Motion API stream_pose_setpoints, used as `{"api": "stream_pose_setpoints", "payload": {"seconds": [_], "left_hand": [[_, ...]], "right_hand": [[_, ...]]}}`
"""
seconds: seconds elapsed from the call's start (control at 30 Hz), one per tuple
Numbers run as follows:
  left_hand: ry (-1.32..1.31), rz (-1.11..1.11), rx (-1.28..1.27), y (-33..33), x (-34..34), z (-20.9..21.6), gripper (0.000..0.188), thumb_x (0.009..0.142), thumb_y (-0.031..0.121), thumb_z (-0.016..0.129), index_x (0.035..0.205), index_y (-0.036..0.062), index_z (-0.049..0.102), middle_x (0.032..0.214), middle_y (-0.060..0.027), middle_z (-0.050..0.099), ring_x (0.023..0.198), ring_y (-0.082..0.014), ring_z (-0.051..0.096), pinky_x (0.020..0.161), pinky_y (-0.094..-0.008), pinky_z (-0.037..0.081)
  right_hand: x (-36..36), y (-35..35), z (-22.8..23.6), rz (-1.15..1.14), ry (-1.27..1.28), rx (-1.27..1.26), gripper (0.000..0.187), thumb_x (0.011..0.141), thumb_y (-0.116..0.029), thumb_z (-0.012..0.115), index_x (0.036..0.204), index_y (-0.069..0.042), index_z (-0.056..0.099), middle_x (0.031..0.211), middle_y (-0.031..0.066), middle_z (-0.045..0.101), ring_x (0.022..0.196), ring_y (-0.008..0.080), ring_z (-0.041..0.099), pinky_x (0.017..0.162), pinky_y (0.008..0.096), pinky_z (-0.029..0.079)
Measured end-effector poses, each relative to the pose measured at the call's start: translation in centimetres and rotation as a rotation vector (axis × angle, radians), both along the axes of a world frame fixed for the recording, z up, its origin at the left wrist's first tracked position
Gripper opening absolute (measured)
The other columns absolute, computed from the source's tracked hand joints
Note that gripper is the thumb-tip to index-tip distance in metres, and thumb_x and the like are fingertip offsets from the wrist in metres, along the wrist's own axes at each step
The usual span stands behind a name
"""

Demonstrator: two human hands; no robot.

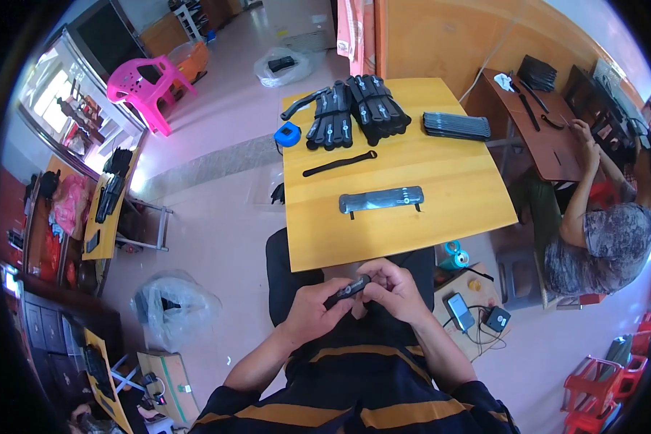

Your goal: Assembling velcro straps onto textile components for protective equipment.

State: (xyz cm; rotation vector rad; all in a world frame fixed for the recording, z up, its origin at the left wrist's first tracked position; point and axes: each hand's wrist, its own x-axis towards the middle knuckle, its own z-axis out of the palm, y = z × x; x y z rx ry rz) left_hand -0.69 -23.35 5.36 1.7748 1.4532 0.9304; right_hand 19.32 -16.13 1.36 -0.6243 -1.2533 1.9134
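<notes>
Above my lap, just off the table's near edge, a short black strap [349, 289] with a pale mark is held between both hands. The fingers of my left hand [312, 312] close round its left end. My right hand [396, 293] pinches the other end, partly hiding it. On the yellow table [405, 246] lies a flat, plastic-wrapped dark pack [380, 200] with two small black tabs under its near side. A single black strap [340, 164] with a looped end lies beyond it. Farther back are two thick bundles of black straps [330, 119].
A stack of flat packs [456, 126] and a blue tape-measure-like object [288, 134] sit on the table. A low stand at right holds a phone [459, 311] and a black box with cables [497, 318]. A person [600, 246] works at a brown desk [513, 119].
</notes>
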Motion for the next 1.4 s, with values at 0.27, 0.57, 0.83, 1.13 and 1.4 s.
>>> {"api": "stream_pose_setpoints", "payload": {"seconds": [0.27,0.57,0.83,1.13,1.4], "left_hand": [[-0.289,-0.004,-0.066,-0.4,0.7,-0.6,0.038,0.088,0.008,0.073,0.125,0.0035,0.064,0.098,-0.0123,0.073,0.082,-0.0212,0.072,0.074,-0.0308,0.055],[-0.135,0.21,0.183,-1.3,-0.2,1.1,0.019,0.085,0.003,0.073,0.103,0.0003,0.07,0.091,-0.0094,0.072,0.076,-0.0144,0.069,0.069,-0.0273,0.055],[-0.405,0.071,-0.21,-2.2,-1.7,-0.8,0.005,0.087,0.004,0.072,0.09,-0.0004,0.07,0.073,0.0003,0.065,0.068,-0.0032,0.057,0.06,-0.0217,0.045],[-0.385,0.059,-0.294,-3.7,-2.4,-3.6,0.007,0.085,0.006,0.071,0.086,0.0003,0.069,0.069,-0.0017,0.065,0.063,-0.0048,0.057,0.058,-0.0237,0.047],[-0.264,0.107,-0.197,-4.4,-1.8,-3.5,0.011,0.082,0.009,0.074,0.085,-0.0002,0.069,0.069,-0.0094,0.067,0.061,-0.0134,0.064,0.059,-0.028,0.05]], "right_hand": [[-1.0,-0.3,1.0,-0.047,-0.016,0.28,0.026,0.094,0.002,0.067,0.12,0.001,0.064,0.099,0.0077,0.067,0.068,0.0097,0.067,0.049,0.0204,0.052],[-0.6,0.3,3.8,-0.113,-0.534,0.99,0.029,0.083,-0.015,0.078,0.109,-0.006,0.069,0.092,0.0128,0.072,0.081,0.031,0.071,0.071,0.0377,0.057],[-1.3,-0.9,4.8,0.029,-0.611,1.136,0.032,0.08,-0.016,0.079,0.109,-0.004,0.072,0.093,0.0127,0.072,0.084,0.0312,0.071,0.074,0.04,0.058],[-1.8,-1.7,4.6,0.194,-0.722,1.097,0.031,0.081,-0.019,0.076,0.108,-0.003,0.073,0.095,0.0126,0.073,0.088,0.0309,0.072,0.075,0.0392,0.058],[-2.0,-1.9,3.3,0.242,-0.731,1.1,0.031,0.081,-0.02,0.076,0.107,-0.003,0.073,0.092,0.012,0.072,0.085,0.0313,0.071,0.072,0.0405,0.056]]}}
